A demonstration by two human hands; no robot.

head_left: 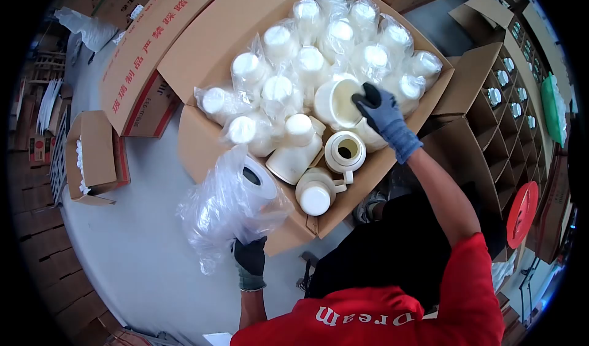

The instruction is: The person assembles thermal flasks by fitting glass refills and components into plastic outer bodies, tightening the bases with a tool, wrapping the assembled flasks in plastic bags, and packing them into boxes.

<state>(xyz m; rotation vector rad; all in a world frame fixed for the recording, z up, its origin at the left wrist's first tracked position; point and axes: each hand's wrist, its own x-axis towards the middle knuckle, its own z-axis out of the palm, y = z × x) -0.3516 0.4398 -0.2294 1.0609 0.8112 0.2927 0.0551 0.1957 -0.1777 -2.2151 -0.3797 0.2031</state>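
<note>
My left hand (248, 261), in a grey and black glove, is closed on the lower edge of a clear plastic bag (205, 223). Inside or behind that plastic shows a white cylinder (262, 185) with a dark round opening; its kind is unclear. My right hand (383, 116), gloved too, has its fingers at the rim of a cream thermos shell (331, 106), whose wide open end faces it. Nearby stand an uncapped cream thermos jug (345, 152), a capped jug (315, 195) and a tilted jug (293, 152). Several bagged thermoses (279, 91) fill the rest of the carton.
The large open carton (202, 45) has its flaps spread. At right, a divided carton (491, 137) holds several silver-topped items beside a red disc (523, 214) and a green-edged item (552, 109). Leftward are a lettered carton (147, 57) and a small box (95, 152) on the grey floor.
</note>
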